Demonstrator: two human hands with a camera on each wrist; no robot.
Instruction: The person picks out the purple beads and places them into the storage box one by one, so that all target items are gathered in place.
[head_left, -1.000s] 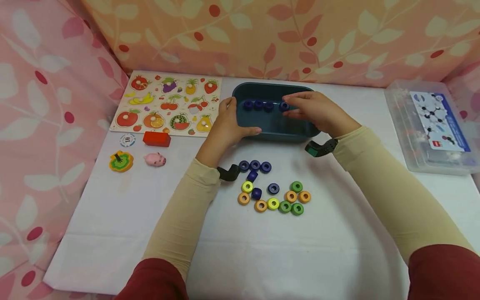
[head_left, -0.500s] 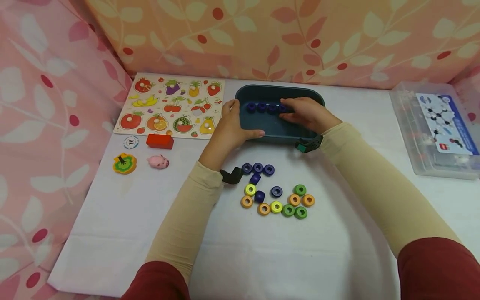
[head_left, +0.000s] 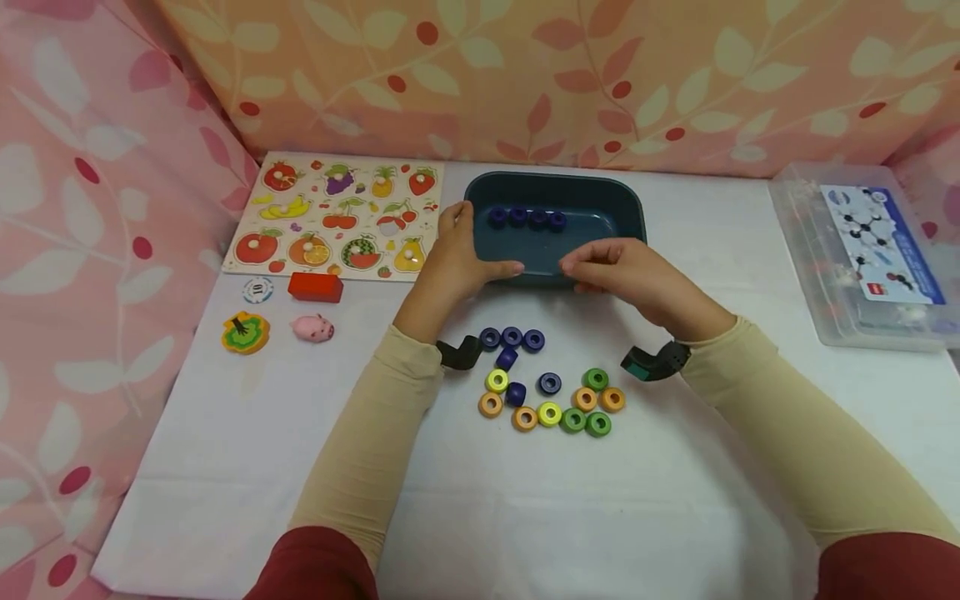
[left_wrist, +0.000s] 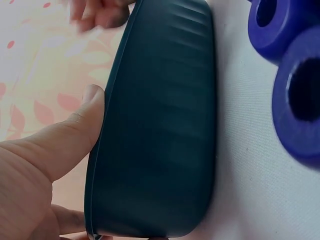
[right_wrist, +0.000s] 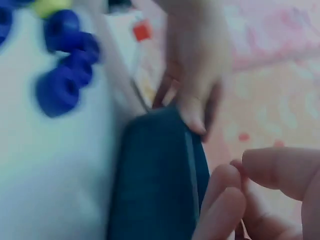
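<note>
A dark teal plastic tray [head_left: 600,221] stands at the back of the table, with a short row of dark blue beads [head_left: 537,219] inside along its far side. My left hand [head_left: 456,260] holds the tray's left end, thumb over the front rim and fingers at the far side. Above the front rim, toward the right, is my right hand [head_left: 637,279], its fingers loosely bent and nothing between them; the right wrist view shows the fingertips [right_wrist: 230,175] near the rim. In front of the tray lie loose blue beads [head_left: 550,383], yellow beads [head_left: 549,414], orange beads [head_left: 491,405] and green beads [head_left: 598,424].
To the left lie a fruit puzzle board [head_left: 300,221], a red block [head_left: 315,287], a poker chip [head_left: 258,290], a tree-shaped piece [head_left: 246,333] and a toy pig [head_left: 312,327]. A clear plastic case [head_left: 870,321] is at the right. Patterned curtains border the table.
My right hand has let go of a blue bead at the right end of the row in the tray and come back toward the front rim. My left hand stays on the tray.
</note>
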